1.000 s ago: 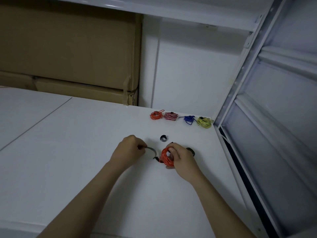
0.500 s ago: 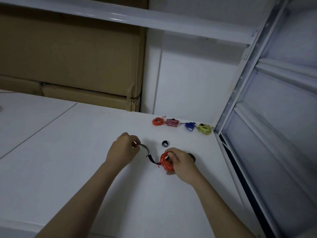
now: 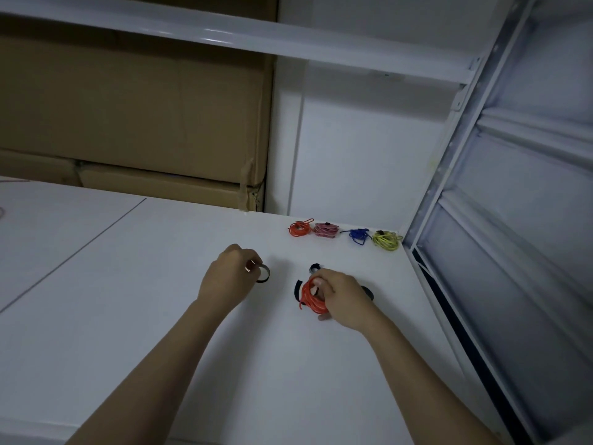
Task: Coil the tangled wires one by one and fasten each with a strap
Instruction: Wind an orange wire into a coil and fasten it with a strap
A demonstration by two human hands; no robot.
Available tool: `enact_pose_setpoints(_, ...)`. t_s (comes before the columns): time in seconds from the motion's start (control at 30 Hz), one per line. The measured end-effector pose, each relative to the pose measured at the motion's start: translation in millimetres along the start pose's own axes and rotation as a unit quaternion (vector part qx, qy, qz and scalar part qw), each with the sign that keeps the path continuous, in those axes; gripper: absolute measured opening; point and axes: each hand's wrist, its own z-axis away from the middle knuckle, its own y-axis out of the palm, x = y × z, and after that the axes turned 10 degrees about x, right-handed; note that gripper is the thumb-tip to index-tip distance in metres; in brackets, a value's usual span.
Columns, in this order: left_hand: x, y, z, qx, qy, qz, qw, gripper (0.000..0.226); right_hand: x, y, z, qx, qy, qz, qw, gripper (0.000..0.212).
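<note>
On the white table (image 3: 160, 316), my right hand (image 3: 343, 297) is gripping the coiled orange wire (image 3: 309, 295), a black strap (image 3: 297, 288) lying at the coil's left edge. My left hand (image 3: 229, 281), apart to its left, is pinching a curled black strap piece (image 3: 263, 275). Beyond the hands, four strapped coils are sitting in a row: orange (image 3: 300, 228), pink (image 3: 325, 229), blue (image 3: 357, 235), yellow (image 3: 386, 240).

Storeroom or warehouse corner: stacked cardboard boxes (image 3: 134, 117), white metal racking (image 3: 455, 149), plain white worktable (image 3: 160, 316)
</note>
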Motion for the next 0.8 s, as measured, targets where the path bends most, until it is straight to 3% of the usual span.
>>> enact_pose_setpoints(0.13, -1.0, -3.6, -3.7, -0.004, 0.030, 0.004, 1.000, 0.018, 5.0, -5.8, -0.9, -0.023, -0.030, 0.050, 0.998, 0.024)
enact_pose_setpoints(0.4, -14.8, -9.0, -9.9, 0.020, 0.068, 0.088, 0.994, 0.011, 18.9, -10.4, -3.1, -0.120, -0.099, -0.049, 0.987, 0.025)
enact_pose_setpoints(0.63, -29.2, -15.7, -8.0, 0.025, 0.089, 0.172, 0.981, 0.009, 39.0, 3.3, -8.6, -0.095, -0.227, -0.068, 0.967, 0.028)
enact_pose_setpoints(0.8, -27.5, -24.1, -8.2, 0.029, 0.081, 0.168, 0.982, 0.009, 38.3, 9.7, -14.6, -0.069, -0.213, -0.031, 0.974, 0.024)
